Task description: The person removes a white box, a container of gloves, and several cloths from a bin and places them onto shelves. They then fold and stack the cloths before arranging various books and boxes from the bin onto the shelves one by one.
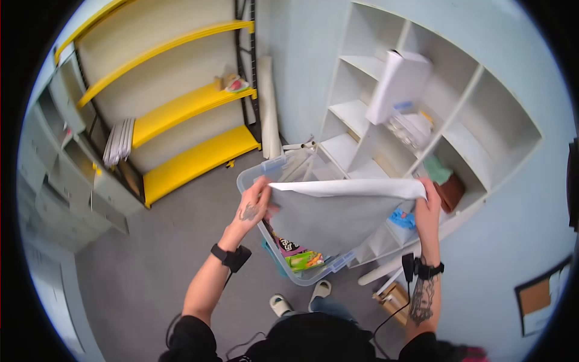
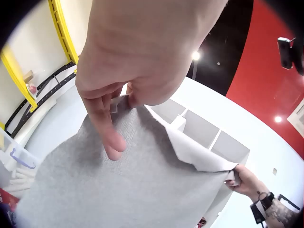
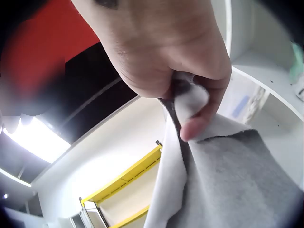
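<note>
A grey cloth [image 1: 332,220] with a white folded upper edge hangs stretched between both hands, above a clear plastic bin [image 1: 309,279]. My left hand [image 1: 252,205] pinches its left corner; in the left wrist view the left hand [image 2: 137,61] has fingers lying against the grey cloth [image 2: 118,180]. The right corner is gripped by my right hand [image 1: 428,208]. Close up in the right wrist view, the right hand [image 3: 175,61] curls its fingers round the bunched edge of the cloth [image 3: 237,166]. Colourful packets [image 1: 304,259] lie in the bin, partly hidden by the cloth.
A yellow shelf rack [image 1: 193,160] stands at the back left, with grey lockers [image 1: 66,181] beside it. White cubby shelves [image 1: 473,151] at the right hold a white box [image 1: 398,87], a blue item [image 1: 403,218] and other things. A cardboard box [image 1: 395,301] is on the floor.
</note>
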Tool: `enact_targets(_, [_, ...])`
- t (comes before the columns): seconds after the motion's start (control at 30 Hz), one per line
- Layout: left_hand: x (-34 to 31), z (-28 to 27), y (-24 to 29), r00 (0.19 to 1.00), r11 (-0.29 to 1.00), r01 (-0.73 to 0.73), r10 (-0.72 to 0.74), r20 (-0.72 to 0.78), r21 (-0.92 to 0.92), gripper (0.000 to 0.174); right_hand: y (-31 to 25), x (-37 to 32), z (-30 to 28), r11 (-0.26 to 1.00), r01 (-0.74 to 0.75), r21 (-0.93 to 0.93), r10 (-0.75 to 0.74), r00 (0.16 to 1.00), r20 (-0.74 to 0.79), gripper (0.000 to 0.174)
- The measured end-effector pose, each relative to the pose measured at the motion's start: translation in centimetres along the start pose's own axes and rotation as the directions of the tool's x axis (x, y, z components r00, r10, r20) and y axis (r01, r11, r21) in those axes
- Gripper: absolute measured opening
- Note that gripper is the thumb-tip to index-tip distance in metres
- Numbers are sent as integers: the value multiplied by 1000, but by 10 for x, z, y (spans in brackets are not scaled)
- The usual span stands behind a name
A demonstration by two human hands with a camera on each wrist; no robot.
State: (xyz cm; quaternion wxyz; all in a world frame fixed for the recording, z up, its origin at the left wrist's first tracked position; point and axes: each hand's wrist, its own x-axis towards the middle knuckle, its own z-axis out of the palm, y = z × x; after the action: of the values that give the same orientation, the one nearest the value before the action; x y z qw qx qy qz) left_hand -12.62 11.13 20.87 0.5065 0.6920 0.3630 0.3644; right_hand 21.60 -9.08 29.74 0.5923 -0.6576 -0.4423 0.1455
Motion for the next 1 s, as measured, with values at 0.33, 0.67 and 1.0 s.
enact_targets(0.33, [-15, -24, 64, 990, 991, -105, 96, -106, -81, 20, 39, 6, -33, 794, -237, 560, 251, 967, 53, 33])
enact_targets(0.67, [96, -31, 15, 992, 993, 105, -101, -76, 58, 103, 136, 106, 21, 943, -68, 326, -35, 953, 301, 38])
enact_targets(1.0, [-6, 13, -102, 702, 596, 712, -591, 398, -371, 47, 219, -47, 46, 503, -766, 401, 478, 633, 609, 49])
